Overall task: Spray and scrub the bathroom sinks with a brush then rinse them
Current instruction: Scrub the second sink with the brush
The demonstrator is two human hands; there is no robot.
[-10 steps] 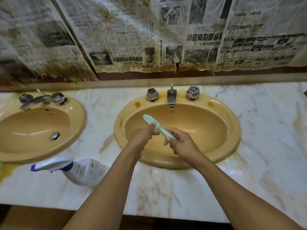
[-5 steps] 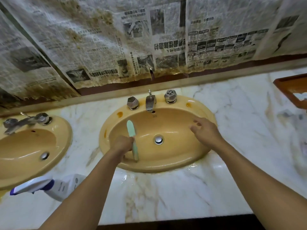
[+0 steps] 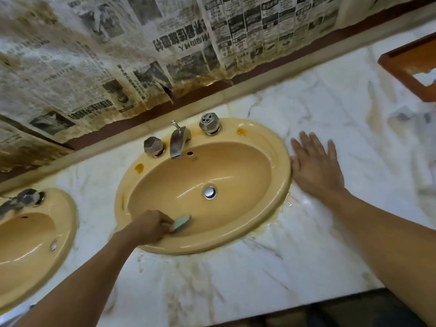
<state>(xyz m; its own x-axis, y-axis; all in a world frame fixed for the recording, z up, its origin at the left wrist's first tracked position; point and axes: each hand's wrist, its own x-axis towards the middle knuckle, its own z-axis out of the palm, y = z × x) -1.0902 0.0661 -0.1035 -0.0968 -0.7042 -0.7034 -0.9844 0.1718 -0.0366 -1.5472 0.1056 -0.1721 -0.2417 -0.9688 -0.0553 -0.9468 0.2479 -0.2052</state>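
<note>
A left hand (image 3: 151,224) grips the handle of a pale green brush (image 3: 181,222), its head against the near wall of the yellow sink (image 3: 259,135) at seven o'clock. The right hand (image 3: 316,166) lies flat and empty on the counter (image 3: 236,291) at three o'clock. The brush seems light, stiff, perhaps slippery when wet; the fist hides its handle, and its bristles are unseen.

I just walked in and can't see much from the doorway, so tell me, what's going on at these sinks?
A person is scrubbing the yellow sink. Their left grip holds a pale green brush against the basin's near wall. Their right grip rests flat on the marble counter, right beside the sink's rim. No water shows at the faucet. A second sink sits to the left, untouched at this moment.
</note>
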